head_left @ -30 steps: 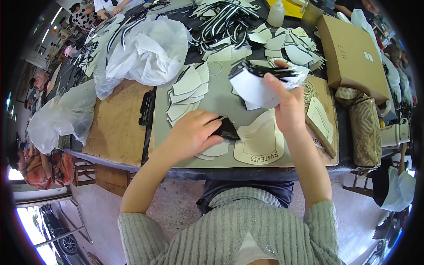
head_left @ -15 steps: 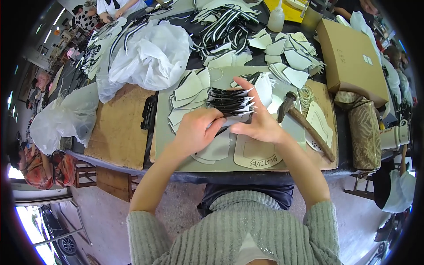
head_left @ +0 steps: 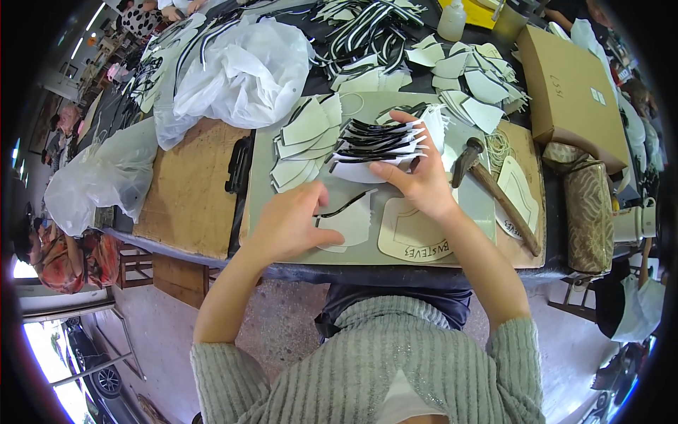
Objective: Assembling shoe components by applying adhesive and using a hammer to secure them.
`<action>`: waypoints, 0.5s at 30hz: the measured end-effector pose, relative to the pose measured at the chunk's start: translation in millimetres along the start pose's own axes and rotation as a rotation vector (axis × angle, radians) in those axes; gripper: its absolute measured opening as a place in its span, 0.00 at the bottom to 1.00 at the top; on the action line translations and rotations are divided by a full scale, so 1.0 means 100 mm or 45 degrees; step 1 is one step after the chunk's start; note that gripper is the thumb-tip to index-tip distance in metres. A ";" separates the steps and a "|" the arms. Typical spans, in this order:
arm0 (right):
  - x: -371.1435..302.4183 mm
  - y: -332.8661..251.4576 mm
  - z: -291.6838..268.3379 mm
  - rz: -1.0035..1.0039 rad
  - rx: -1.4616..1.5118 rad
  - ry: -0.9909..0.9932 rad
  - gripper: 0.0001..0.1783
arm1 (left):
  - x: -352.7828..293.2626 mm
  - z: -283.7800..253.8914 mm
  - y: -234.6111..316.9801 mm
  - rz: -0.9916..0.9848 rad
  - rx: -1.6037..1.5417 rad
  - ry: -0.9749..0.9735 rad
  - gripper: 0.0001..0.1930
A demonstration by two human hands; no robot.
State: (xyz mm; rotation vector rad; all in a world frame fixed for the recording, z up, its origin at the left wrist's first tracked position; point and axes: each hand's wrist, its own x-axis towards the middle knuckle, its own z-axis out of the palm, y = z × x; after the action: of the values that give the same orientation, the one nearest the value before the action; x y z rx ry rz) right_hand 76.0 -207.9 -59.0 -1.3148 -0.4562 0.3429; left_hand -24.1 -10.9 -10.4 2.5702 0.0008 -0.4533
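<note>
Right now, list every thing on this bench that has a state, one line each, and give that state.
Right hand: gripping a fanned stack of white and black cut pieces.
Left hand: pressing flat on a single cut piece.
Hammer: lying on the bench, untouched.
Cardboard box: closed.
White plastic bag: crumpled, lying open.
Plastic bottle: upright, capped.

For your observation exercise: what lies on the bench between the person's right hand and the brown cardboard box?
In the head view, a hammer lies between the right hand and the cardboard box.
</note>
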 end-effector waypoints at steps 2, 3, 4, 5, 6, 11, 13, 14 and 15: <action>-0.01 0.00 -0.03 -0.026 -0.045 -0.013 0.38 | 0.01 0.01 -0.04 0.048 0.034 -0.039 0.22; -0.01 0.00 -0.04 -0.030 -0.043 -0.003 0.38 | 0.02 0.02 -0.07 0.090 0.066 -0.079 0.18; 0.00 0.00 -0.04 -0.035 -0.040 0.007 0.38 | 0.00 0.04 -0.09 0.093 0.069 -0.077 0.18; 0.00 -0.02 -0.04 -0.039 -0.040 0.008 0.38 | -0.03 0.08 -0.10 0.257 -0.089 0.073 0.15; 0.00 -0.05 -0.03 0.005 -0.033 0.011 0.38 | -0.05 0.10 -0.11 0.420 -0.247 0.222 0.12; 0.01 0.02 0.10 0.039 -0.078 -0.108 0.37 | 0.09 0.05 0.05 0.532 -0.120 0.457 0.09; 0.00 0.05 0.04 0.100 0.082 -0.224 0.42 | 0.16 0.14 0.00 0.427 -0.018 0.546 0.08; 0.01 0.06 0.04 0.084 0.203 -0.281 0.45 | 0.17 0.16 -0.02 0.431 -0.015 0.548 0.08; 0.02 0.05 0.05 0.078 0.203 -0.280 0.45 | 0.18 0.17 -0.04 0.414 0.015 0.619 0.11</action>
State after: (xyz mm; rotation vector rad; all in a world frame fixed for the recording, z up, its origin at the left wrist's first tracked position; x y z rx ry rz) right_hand 75.1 -201.7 -62.5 -1.1422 -0.5616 0.5675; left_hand -13.0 -17.4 -31.7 2.5608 -0.2427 0.2946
